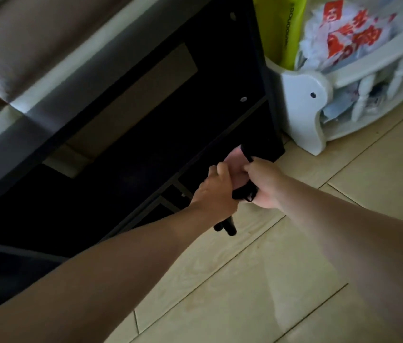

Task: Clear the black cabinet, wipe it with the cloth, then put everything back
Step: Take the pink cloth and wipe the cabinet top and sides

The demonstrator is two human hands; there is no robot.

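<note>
Head view: black cabinet (pixel 232 78), open front, standing on the pale wood floor (pixel 245 280).
Both hands meet at its lower right corner. Left hand (pixel 216 191) fingers curled around a black rod-like object (pixel 227 227); right hand (pixel 263 185) fingers pinching a pink and black item (pixel 236 164), exact nature unclear. Just right of the cabinet: white rack (pixel 304 107) holding a printed plastic bag (pixel 339 35).

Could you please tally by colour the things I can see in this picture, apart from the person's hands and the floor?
Black: 2, the cabinet and a dark object in the left hand
Pink: 1, a cloth gripped by both the left hand and the right hand
White: 2, a rack and a red-printed bag in it
Yellow-green: 1, a package
Total: 6
</note>
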